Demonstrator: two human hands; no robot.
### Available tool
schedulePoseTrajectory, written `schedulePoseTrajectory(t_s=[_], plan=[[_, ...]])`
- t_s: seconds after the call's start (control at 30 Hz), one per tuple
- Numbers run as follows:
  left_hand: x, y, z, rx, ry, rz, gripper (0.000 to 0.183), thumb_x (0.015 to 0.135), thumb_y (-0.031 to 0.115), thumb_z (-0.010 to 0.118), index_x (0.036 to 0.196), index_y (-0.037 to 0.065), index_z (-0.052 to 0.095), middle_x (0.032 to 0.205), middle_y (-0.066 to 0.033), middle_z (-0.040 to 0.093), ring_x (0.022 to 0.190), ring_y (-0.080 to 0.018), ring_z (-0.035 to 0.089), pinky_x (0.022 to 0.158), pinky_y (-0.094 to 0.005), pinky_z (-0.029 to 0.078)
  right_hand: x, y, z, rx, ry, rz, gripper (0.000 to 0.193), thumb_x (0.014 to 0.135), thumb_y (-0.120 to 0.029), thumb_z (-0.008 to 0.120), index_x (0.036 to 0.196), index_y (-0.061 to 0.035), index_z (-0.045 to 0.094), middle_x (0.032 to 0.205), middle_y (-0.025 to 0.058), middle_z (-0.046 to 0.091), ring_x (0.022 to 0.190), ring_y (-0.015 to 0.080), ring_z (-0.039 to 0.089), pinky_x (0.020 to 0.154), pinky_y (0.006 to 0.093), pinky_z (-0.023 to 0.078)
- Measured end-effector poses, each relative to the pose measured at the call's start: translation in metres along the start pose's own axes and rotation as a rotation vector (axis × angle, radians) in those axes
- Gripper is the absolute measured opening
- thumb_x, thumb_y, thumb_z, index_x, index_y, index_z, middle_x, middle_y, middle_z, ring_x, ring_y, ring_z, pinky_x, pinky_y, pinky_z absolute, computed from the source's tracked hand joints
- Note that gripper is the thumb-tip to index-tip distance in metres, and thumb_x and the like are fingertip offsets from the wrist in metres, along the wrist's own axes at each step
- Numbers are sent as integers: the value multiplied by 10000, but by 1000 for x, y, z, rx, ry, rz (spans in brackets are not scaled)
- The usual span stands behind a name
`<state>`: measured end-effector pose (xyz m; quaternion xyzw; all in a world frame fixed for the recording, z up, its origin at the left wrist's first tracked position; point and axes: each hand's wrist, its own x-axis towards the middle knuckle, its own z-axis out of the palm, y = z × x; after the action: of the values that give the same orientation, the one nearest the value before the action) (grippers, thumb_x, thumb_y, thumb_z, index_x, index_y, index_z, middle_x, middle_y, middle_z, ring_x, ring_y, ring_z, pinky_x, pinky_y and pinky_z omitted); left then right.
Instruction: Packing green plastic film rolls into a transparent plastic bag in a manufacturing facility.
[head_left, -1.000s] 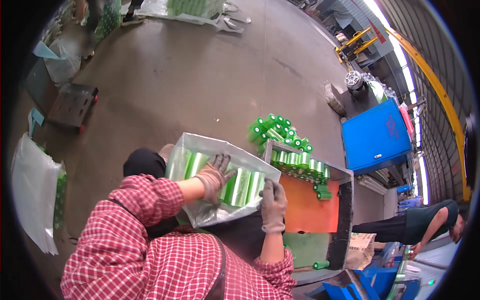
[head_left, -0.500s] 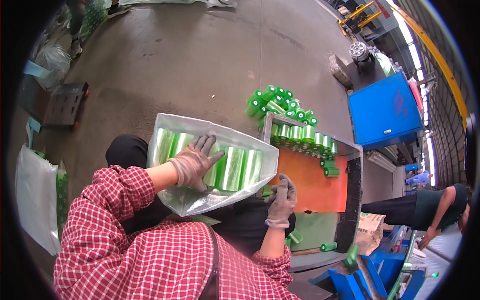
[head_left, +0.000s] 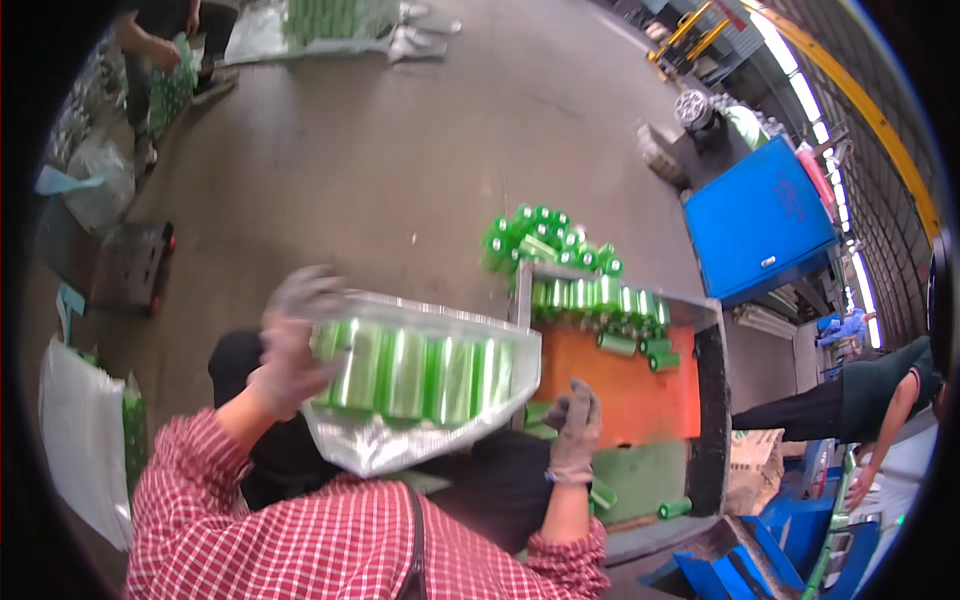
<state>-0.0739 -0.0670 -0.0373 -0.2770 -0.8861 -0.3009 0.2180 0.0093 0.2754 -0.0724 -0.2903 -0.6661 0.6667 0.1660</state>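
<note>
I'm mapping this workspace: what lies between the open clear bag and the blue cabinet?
The head view shows a bin with green rolls along its far side, between the clear bag and the blue cabinet.

Moderately bright over the floor (head_left: 380, 170), a touch dimmer toward the left. Burns out to white in the light strip (head_left: 785, 65) at upper right. Glares in pale streaks along the rolls (head_left: 405, 375) and glints silvery off the bag (head_left: 375, 448). Smeared at the left hand (head_left: 295, 345) — noticeably crisper at the right hand (head_left: 575, 430). Bows along the yellow beam (head_left: 868, 105), then falls away to black at the rim.
</note>
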Motion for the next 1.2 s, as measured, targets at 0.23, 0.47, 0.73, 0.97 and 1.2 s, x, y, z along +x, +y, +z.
schedulePoseTrajectory(t_s=[0.23,0.47,0.73,0.97,1.2], plan=[[-83,-74,83,-7,162,-768,337,846,353,554,880,19,522,792,-193,551,767,-300,557,707,-368,425,37,54,65,-795,-99,-58,611,742,-427,685,1115,20,498,1038,133,577,922,147,537,807,306,439],[-70,-87,69,-677,257,-1041,311,869,331,553,800,29,583,703,1,569,633,-69,488,562,-241,412,66,73,73,50,-49,88,259,764,-197,691,906,12,634,812,34,624,722,115,559,650,243,449],[-102,-155,55,-171,829,-636,171,914,153,488,990,56,607,743,13,439,665,-65,426,599,-205,408,49,-14,81,128,2,-178,342,733,-360,717,610,-107,523,540,-51,428,499,60,415,474,238,352],[7,-84,3,-1106,583,-793,154,894,250,533,777,151,531,567,99,283,498,4,271,446,-183,248,50,-48,35,425,339,-175,486,753,-503,649,528,-208,335,447,-66,328,370,49,299,360,229,229],[18,-54,-115,-994,615,-625,276,896,342,503,1042,130,602,572,107,315,452,14,285,347,-192,180,14,-127,11,728,48,-254,421,822,-381,611,544,-180,367,450,-39,386,355,61,361,314,213,276]])
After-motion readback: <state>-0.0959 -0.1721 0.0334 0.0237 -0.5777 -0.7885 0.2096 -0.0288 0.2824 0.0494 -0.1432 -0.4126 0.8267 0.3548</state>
